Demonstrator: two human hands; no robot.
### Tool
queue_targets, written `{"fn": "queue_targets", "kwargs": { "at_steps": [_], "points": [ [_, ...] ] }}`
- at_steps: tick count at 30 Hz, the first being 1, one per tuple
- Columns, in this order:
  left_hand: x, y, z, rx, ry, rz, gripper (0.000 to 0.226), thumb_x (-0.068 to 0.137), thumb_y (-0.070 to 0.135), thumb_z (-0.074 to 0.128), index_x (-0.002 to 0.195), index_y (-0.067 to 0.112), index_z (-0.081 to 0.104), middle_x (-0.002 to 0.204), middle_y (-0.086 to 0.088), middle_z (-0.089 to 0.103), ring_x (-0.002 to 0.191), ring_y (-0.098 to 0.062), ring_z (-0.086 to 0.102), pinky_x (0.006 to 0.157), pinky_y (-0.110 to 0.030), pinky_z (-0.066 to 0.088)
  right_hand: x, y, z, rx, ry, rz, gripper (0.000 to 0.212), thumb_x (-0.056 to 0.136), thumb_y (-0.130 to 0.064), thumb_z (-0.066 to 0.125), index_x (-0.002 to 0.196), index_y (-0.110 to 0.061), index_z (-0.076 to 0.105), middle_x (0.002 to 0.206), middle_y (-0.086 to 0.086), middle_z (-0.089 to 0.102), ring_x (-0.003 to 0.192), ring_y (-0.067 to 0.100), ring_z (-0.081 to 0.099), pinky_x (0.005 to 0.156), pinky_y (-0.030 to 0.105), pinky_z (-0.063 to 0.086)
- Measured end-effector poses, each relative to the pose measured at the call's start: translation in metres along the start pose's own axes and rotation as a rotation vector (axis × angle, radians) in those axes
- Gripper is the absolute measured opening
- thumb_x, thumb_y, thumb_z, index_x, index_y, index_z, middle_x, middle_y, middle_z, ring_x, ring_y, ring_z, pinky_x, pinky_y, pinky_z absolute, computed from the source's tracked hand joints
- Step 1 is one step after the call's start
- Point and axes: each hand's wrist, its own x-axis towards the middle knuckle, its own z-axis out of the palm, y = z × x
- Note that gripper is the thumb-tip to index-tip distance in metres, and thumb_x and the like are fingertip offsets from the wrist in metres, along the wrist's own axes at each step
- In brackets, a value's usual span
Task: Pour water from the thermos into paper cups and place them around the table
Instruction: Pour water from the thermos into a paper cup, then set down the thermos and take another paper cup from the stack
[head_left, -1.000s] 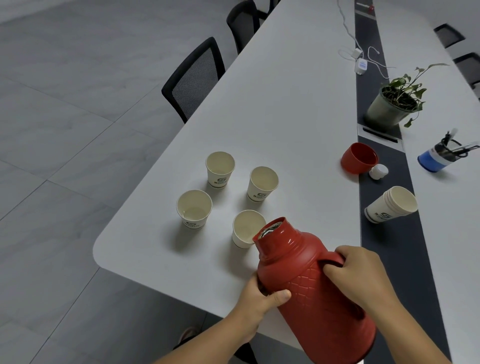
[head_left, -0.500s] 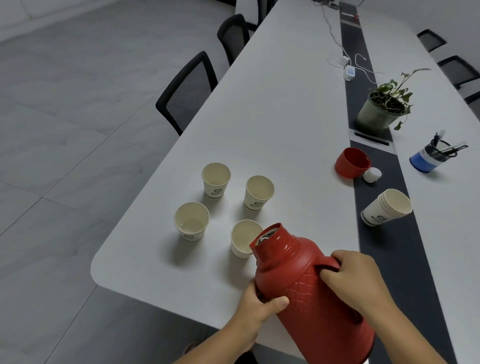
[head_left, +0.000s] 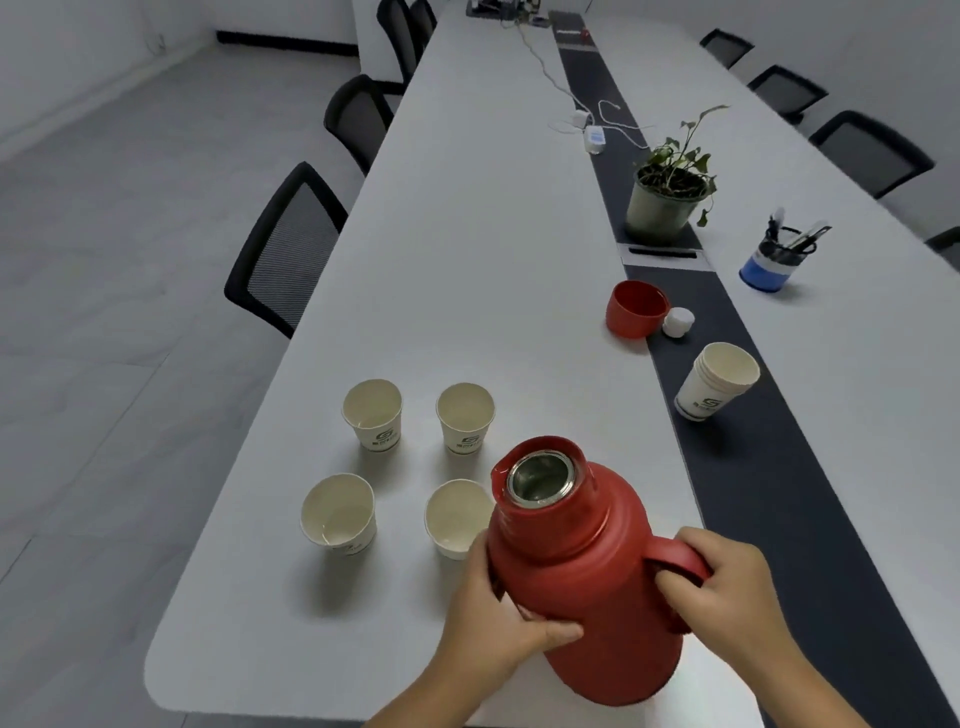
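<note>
A red thermos (head_left: 587, 577) with its mouth uncovered stands nearly upright near the table's front edge. My right hand (head_left: 727, 592) grips its handle, and my left hand (head_left: 498, 618) holds its body from the left. Several white paper cups stand in a square left of it: a far-left cup (head_left: 372, 413), a far-right cup (head_left: 465, 417), a near-left cup (head_left: 338, 512) and a near-right cup (head_left: 456, 517) partly hidden by the thermos. The near-left cup shows a little water at its bottom.
A stack of paper cups (head_left: 717, 379) leans on the dark centre strip, behind it the red thermos lid (head_left: 635, 307) and white stopper (head_left: 678, 322). Farther back are a potted plant (head_left: 667, 195), a pen holder (head_left: 774, 260) and cables. Black chairs (head_left: 285, 249) line the white table (head_left: 467, 208).
The thermos has swung from tilted toward the near-right cup to nearly upright, its mouth now facing up. Both hands keep their hold. The camera view has risen.
</note>
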Motion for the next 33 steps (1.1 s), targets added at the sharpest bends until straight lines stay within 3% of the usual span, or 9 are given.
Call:
{"fn": "queue_targets", "kwargs": {
  "at_steps": [5, 7, 13, 20, 22, 25, 27, 30, 33],
  "points": [
    [0.025, 0.024, 0.016, 0.151, -0.092, 0.13, 0.094, 0.033, 0.028, 0.084, 0.114, 0.047, 0.04, 0.103, 0.032, 0.059, 0.102, 0.009, 0.055, 0.079, -0.004, 0.042, 0.009, 0.031, -0.009, 0.157, 0.161, 0.069, 0.027, 0.059, 0.025, 0.057, 0.044, 0.004, 0.048, 0.036, 0.006, 0.038, 0.038, 0.039, 0.044, 0.043, 0.053, 0.045],
    [0.043, 0.039, 0.025, 0.214, -0.104, 0.167, 0.094, 0.035, 0.031, 0.083, 0.115, 0.048, 0.038, 0.106, 0.031, 0.058, 0.104, 0.008, 0.054, 0.084, -0.008, 0.044, 0.026, 0.038, -0.015, 0.203, 0.194, 0.052, 0.024, 0.059, 0.026, 0.057, 0.046, 0.007, 0.048, 0.038, 0.006, 0.039, 0.04, 0.034, 0.039, 0.043, 0.058, 0.046],
    [0.123, 0.093, 0.038, 0.389, -0.115, 0.209, 0.086, 0.035, 0.032, 0.081, 0.112, 0.035, 0.042, 0.11, 0.015, 0.057, 0.104, -0.002, 0.055, 0.092, -0.03, 0.048, 0.106, 0.035, -0.023, 0.335, 0.172, 0.001, 0.02, 0.064, 0.02, 0.053, 0.051, 0.013, 0.04, 0.045, 0.005, 0.035, 0.05, 0.025, 0.033, 0.047, 0.059, 0.044],
    [0.229, 0.128, 0.032, 0.532, -0.086, 0.233, 0.085, 0.04, 0.02, 0.081, 0.111, 0.04, 0.039, 0.113, 0.014, 0.055, 0.105, -0.001, 0.053, 0.085, -0.017, 0.045, 0.221, 0.047, 0.004, 0.317, 0.071, -0.035, 0.016, 0.065, 0.016, 0.054, 0.057, 0.013, 0.041, 0.054, 0.018, 0.041, 0.052, 0.035, 0.043, 0.053, 0.058, 0.045],
    [0.259, 0.133, 0.025, 0.548, -0.075, 0.231, 0.083, 0.039, 0.02, 0.081, 0.108, 0.042, 0.04, 0.111, 0.015, 0.056, 0.103, 0.0, 0.054, 0.081, -0.013, 0.044, 0.253, 0.049, 0.016, 0.304, 0.037, -0.034, 0.019, 0.065, 0.012, 0.056, 0.054, 0.006, 0.041, 0.054, 0.016, 0.042, 0.052, 0.036, 0.045, 0.056, 0.053, 0.046],
    [0.301, 0.135, 0.019, 0.561, -0.056, 0.231, 0.085, 0.034, 0.026, 0.081, 0.108, 0.041, 0.043, 0.108, 0.014, 0.058, 0.097, 0.007, 0.055, 0.077, -0.01, 0.044, 0.296, 0.05, 0.027, 0.281, 0.042, -0.078, 0.028, 0.062, -0.008, 0.055, 0.047, -0.02, 0.034, 0.047, -0.002, 0.037, 0.048, 0.007, 0.036, 0.051, 0.03, 0.035],
    [0.324, 0.136, 0.016, 0.572, -0.03, 0.238, 0.086, 0.032, 0.026, 0.082, 0.108, 0.042, 0.043, 0.108, 0.013, 0.058, 0.096, 0.008, 0.056, 0.077, -0.012, 0.044, 0.323, 0.047, 0.032, 0.289, 0.035, -0.133, 0.028, 0.058, -0.013, 0.049, 0.047, -0.027, 0.027, 0.046, -0.011, 0.032, 0.048, 0.003, 0.039, 0.048, 0.018, 0.025],
    [0.353, 0.138, 0.01, 0.582, 0.013, 0.251, 0.083, 0.036, 0.017, 0.082, 0.104, 0.045, 0.043, 0.107, 0.013, 0.057, 0.094, 0.01, 0.056, 0.071, -0.01, 0.046, 0.357, 0.042, 0.043, 0.301, 0.04, -0.212, 0.022, 0.059, -0.011, 0.048, 0.048, -0.02, 0.032, 0.046, -0.014, 0.029, 0.049, 0.003, 0.041, 0.046, 0.015, 0.026],
    [0.37, 0.139, 0.004, 0.573, 0.054, 0.267, 0.081, 0.036, 0.016, 0.081, 0.102, 0.044, 0.043, 0.104, 0.016, 0.056, 0.092, 0.011, 0.057, 0.072, -0.013, 0.045, 0.379, 0.037, 0.049, 0.285, 0.065, -0.264, 0.028, 0.059, -0.011, 0.047, 0.047, -0.023, 0.025, 0.046, -0.016, 0.027, 0.049, 0.013, 0.029, 0.046, 0.015, 0.027]
  ]
}}
